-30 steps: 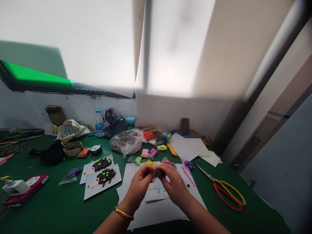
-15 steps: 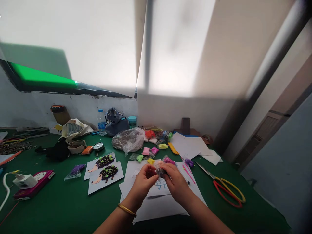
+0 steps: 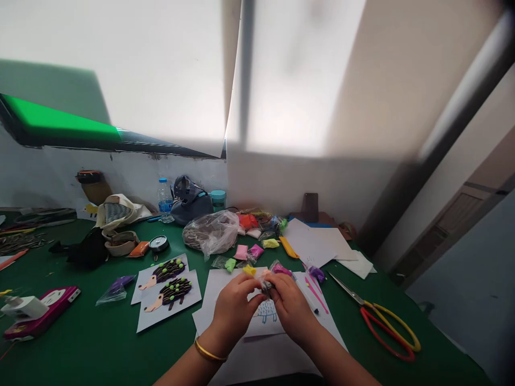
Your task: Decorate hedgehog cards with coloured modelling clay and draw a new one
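Note:
My left hand and my right hand meet over white paper sheets, fingers pinched together on a small dark packet, partly hidden by the fingertips. Under the hands lies a sheet with a blue drawing of a body with short legs. Just beyond the fingers are yellow clay, a magenta packet and green clay. A marker and a pink tool rest right of my right hand.
Scissors with red and yellow handles lie at the right. Two hedgehog cards and a purple packet are at the left. A clear plastic bag sits behind, near a water bottle.
The view has shifted slightly, so side objects appear farther outward. Both hands stay together at the dark packet, and the fingers have closed in around it a little more.

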Demonstrator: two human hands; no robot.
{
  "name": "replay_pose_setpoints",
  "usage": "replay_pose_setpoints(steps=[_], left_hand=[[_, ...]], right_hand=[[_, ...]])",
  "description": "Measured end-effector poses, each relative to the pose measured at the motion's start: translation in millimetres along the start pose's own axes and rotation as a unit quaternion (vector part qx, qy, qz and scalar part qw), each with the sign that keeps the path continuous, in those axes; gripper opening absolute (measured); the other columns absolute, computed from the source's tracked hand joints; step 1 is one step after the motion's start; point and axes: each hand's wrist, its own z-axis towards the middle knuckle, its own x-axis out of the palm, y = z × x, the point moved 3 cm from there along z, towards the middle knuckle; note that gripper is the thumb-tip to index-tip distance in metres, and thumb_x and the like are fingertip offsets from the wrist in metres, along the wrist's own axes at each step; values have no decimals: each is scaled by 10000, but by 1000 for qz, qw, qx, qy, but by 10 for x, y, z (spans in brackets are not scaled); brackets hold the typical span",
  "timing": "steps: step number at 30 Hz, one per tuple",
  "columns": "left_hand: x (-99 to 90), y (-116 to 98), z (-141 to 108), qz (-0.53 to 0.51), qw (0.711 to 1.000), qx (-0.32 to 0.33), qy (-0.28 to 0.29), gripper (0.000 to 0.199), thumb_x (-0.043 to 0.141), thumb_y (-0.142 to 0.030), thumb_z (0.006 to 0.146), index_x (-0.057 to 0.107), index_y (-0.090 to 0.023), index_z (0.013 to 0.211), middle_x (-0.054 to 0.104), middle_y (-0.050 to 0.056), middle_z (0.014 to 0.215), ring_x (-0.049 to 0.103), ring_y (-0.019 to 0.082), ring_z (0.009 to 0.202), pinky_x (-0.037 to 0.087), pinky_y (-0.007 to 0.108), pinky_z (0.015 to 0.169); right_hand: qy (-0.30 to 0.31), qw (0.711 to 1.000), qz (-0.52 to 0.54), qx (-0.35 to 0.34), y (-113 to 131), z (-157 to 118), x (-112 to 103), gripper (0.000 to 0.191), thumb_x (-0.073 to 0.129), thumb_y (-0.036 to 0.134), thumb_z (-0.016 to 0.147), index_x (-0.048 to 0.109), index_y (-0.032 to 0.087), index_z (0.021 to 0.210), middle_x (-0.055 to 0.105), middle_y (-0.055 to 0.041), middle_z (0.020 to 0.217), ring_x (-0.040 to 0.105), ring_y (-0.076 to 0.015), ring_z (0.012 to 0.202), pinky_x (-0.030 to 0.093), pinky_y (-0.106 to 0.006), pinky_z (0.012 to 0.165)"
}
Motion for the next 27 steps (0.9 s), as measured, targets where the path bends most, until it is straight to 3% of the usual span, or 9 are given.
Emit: replay_pose_setpoints(steps=[4, 11, 18, 27], left_hand=[[40, 68, 161, 37, 999, 15, -13, 44, 669, -257, 810, 708, -245, 826, 653, 45, 903, 600, 218, 855, 487, 338, 763], [82, 243, 344, -55, 998, -26, -5, 76, 652, -229, 812, 697, -208, 755, 643, 45, 884, 618, 201, 860, 512, 330, 798], [108, 309, 313, 81, 991, 87, -55, 110, 615, -215, 863, 720, -247, 878, 675, 59, 877, 623, 208, 833, 511, 339, 753], [182, 368, 282, 170, 979, 102, -36, 119, 522, -204, 905, 619, -218, 837, 652, 65, 862, 596, 230, 812, 459, 361, 741]], right_hand=[[6, 1000, 0, 1, -60, 97, 5, 285, 412, 178, 955, 585, 235, 1174, 631, -96, 1152, 559, -252, 1103, 480, -446, 963], [12, 1000, 12, 11, -162, 202, 27, 259, 425, 184, 949, 583, 230, 1148, 630, -91, 1127, 567, -244, 1069, 491, -415, 933], [3, 1000, 21, 11, -270, 235, 118, 268, 434, 192, 947, 589, 246, 1160, 635, -98, 1131, 585, -257, 1051, 512, -435, 917], [9, 999, 36, 8, -371, 169, 131, 284, 467, 201, 936, 562, 262, 1197, 623, -95, 1181, 575, -263, 1103, 505, -442, 959]])
